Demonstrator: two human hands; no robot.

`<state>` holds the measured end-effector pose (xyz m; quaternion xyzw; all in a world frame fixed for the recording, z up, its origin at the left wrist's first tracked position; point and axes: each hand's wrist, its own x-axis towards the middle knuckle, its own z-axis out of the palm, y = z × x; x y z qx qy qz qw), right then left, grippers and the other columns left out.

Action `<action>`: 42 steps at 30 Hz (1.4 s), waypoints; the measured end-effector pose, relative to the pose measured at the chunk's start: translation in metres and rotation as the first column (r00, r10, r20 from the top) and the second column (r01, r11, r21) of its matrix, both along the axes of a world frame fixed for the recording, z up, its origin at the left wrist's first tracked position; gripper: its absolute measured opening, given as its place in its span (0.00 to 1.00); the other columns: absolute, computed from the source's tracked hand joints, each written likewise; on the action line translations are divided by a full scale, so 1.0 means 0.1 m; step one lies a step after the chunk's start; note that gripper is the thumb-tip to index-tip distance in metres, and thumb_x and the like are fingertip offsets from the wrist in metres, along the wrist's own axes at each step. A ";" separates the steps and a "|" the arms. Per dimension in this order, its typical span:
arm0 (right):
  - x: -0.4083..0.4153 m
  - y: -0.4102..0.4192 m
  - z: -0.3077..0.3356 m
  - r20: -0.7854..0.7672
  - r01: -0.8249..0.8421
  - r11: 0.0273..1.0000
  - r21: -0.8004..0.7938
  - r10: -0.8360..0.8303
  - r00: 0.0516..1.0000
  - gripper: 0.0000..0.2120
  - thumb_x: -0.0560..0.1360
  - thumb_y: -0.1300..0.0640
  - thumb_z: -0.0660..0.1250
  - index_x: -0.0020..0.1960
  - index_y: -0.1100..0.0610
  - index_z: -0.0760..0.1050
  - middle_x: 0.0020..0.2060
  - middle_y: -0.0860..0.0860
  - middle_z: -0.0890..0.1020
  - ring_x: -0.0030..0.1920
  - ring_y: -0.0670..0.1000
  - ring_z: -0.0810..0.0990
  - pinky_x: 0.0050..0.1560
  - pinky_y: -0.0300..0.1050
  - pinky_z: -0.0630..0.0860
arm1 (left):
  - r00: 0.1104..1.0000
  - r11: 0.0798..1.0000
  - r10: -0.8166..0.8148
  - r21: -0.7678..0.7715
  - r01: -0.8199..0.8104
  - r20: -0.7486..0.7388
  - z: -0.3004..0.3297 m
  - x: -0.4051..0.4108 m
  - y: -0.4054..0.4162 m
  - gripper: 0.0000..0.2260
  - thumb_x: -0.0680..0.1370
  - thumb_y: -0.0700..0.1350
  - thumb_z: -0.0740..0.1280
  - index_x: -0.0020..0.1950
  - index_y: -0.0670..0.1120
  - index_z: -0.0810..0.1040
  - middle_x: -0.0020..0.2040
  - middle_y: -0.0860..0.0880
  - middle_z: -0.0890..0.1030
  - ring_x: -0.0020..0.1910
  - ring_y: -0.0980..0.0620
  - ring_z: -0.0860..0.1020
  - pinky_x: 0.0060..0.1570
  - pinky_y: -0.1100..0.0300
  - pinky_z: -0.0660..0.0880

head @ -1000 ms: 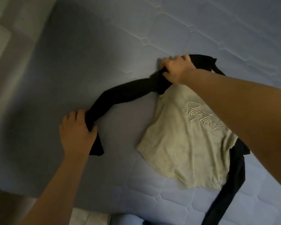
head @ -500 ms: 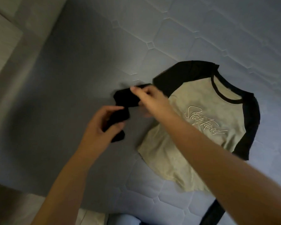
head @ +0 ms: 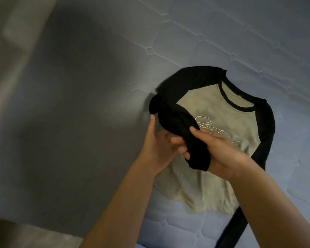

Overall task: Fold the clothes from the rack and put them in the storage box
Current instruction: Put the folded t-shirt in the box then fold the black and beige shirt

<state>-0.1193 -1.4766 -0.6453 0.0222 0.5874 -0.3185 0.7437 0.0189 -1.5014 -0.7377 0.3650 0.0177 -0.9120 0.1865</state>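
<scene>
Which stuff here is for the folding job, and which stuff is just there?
For the job:
shirt, lying flat
its black sleeve, bunched up over the shirt
left hand and right hand, both holding the sleeve

Just there:
mattress, under the shirt
floor, beside the mattress

- Pale cursive script runs across the chest of the shirt (head: 227, 122), partly covered by the right hand (head: 220, 149); the visible letters can't be read.

Single head view, looking steeply down, close over mattress (head: 222, 33); no second view.
</scene>
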 end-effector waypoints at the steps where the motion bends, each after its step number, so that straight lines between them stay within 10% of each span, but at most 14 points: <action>1: -0.04 0.02 0.01 0.006 -0.002 1.000 0.012 0.002 1.000 0.16 0.82 0.55 0.58 0.61 0.64 0.78 0.45 0.61 0.85 0.31 0.51 0.81 0.33 0.41 0.79 | 0.992 0.992 0.116 0.059 -0.113 -0.042 -0.03 -0.14 -0.08 0.36 0.78 0.70 0.49 0.72 0.44 0.71 0.59 0.44 0.81 0.58 0.46 0.79 0.64 0.50 0.70; 5: -0.31 0.14 0.04 0.017 -0.040 0.994 0.105 0.038 0.999 0.18 0.79 0.52 0.61 0.58 0.63 0.80 0.35 0.60 0.82 0.27 0.52 0.78 0.28 0.40 0.77 | 0.916 0.901 0.382 0.171 -0.398 0.123 -0.22 -0.47 -0.38 0.20 0.82 0.54 0.59 0.67 0.43 0.78 0.57 0.46 0.82 0.54 0.48 0.82 0.58 0.52 0.76; 8: -0.67 0.30 -0.21 -0.300 -0.193 0.953 0.235 0.260 0.918 0.16 0.83 0.52 0.59 0.54 0.62 0.80 0.38 0.63 0.83 0.28 0.53 0.80 0.31 0.41 0.79 | 0.883 0.868 0.430 0.183 -0.462 0.189 -0.26 -0.55 -0.47 0.15 0.82 0.44 0.62 0.65 0.39 0.78 0.56 0.43 0.83 0.56 0.47 0.81 0.64 0.51 0.74; 10: -0.84 0.43 -0.50 -0.609 -0.472 0.773 0.424 0.629 0.483 0.14 0.84 0.49 0.58 0.58 0.55 0.78 0.54 0.63 0.83 0.47 0.57 0.84 0.51 0.48 0.81 | 0.886 0.870 0.413 0.197 -0.453 0.211 -0.31 -0.57 -0.45 0.15 0.81 0.40 0.62 0.67 0.40 0.75 0.60 0.41 0.82 0.60 0.45 0.80 0.67 0.50 0.71; 12: -0.82 0.47 -0.71 -0.772 -0.574 0.695 0.434 0.615 0.161 0.19 0.80 0.45 0.62 0.69 0.49 0.72 0.65 0.54 0.77 0.63 0.55 0.77 0.64 0.53 0.74 | 0.896 0.889 0.374 0.183 -0.420 0.239 -0.37 -0.60 -0.40 0.17 0.81 0.38 0.61 0.70 0.42 0.72 0.64 0.42 0.79 0.64 0.45 0.76 0.70 0.50 0.68; 19: -0.39 -0.22 -1.21 -0.915 -0.551 0.834 -0.022 0.205 0.347 0.42 0.75 0.49 0.72 0.81 0.52 0.51 0.75 0.51 0.65 0.75 0.50 0.63 0.72 0.41 0.60 | 0.932 0.956 0.226 0.122 -0.268 0.282 -0.49 -0.64 -0.32 0.15 0.81 0.53 0.63 0.58 0.44 0.79 0.55 0.44 0.84 0.60 0.47 0.79 0.67 0.52 0.71; 23: -0.49 -0.60 -1.49 -0.890 -0.509 0.848 0.149 0.339 0.304 0.24 0.76 0.49 0.71 0.69 0.52 0.72 0.61 0.51 0.78 0.63 0.51 0.77 0.66 0.52 0.74 | 0.922 0.940 0.294 0.098 -0.327 0.253 -0.59 -0.60 -0.33 0.16 0.82 0.49 0.62 0.64 0.41 0.77 0.59 0.43 0.82 0.60 0.46 0.79 0.64 0.53 0.73; 27: -0.60 -0.82 -1.47 -0.830 -0.258 0.957 -0.129 0.038 0.557 0.06 0.80 0.56 0.65 0.56 0.54 0.79 0.47 0.45 0.80 0.51 0.43 0.79 0.60 0.40 0.75 | 0.910 0.940 0.309 0.059 -0.337 0.276 -0.66 -0.65 -0.27 0.17 0.82 0.45 0.63 0.69 0.41 0.73 0.62 0.42 0.80 0.62 0.46 0.78 0.66 0.53 0.72; 33: -0.70 -0.35 -1.44 -0.854 -0.291 0.955 -0.048 0.112 0.508 0.14 0.81 0.50 0.64 0.65 0.51 0.75 0.58 0.45 0.80 0.59 0.45 0.77 0.62 0.40 0.72 | 0.922 0.960 0.267 0.005 -0.279 0.279 -0.71 -0.71 -0.31 0.22 0.79 0.48 0.67 0.72 0.44 0.70 0.63 0.44 0.80 0.63 0.48 0.79 0.70 0.52 0.69; 37: -0.57 0.61 -1.55 -0.949 -0.322 0.944 0.071 0.164 0.271 0.13 0.75 0.51 0.70 0.58 0.52 0.77 0.50 0.48 0.80 0.52 0.49 0.78 0.53 0.45 0.74 | 0.900 0.946 0.288 0.047 -0.320 0.329 -0.74 -0.75 -0.33 0.23 0.79 0.49 0.68 0.72 0.43 0.70 0.62 0.42 0.81 0.61 0.46 0.79 0.66 0.51 0.72; 42: -0.47 1.38 -1.58 -0.927 -0.107 0.990 0.087 0.120 0.356 0.02 0.78 0.54 0.68 0.47 0.51 0.78 0.42 0.47 0.80 0.45 0.48 0.79 0.46 0.49 0.74 | 0.890 0.977 0.202 -0.026 -0.209 0.410 -0.73 -0.78 -0.30 0.27 0.75 0.52 0.72 0.72 0.47 0.71 0.62 0.44 0.80 0.58 0.45 0.81 0.61 0.47 0.76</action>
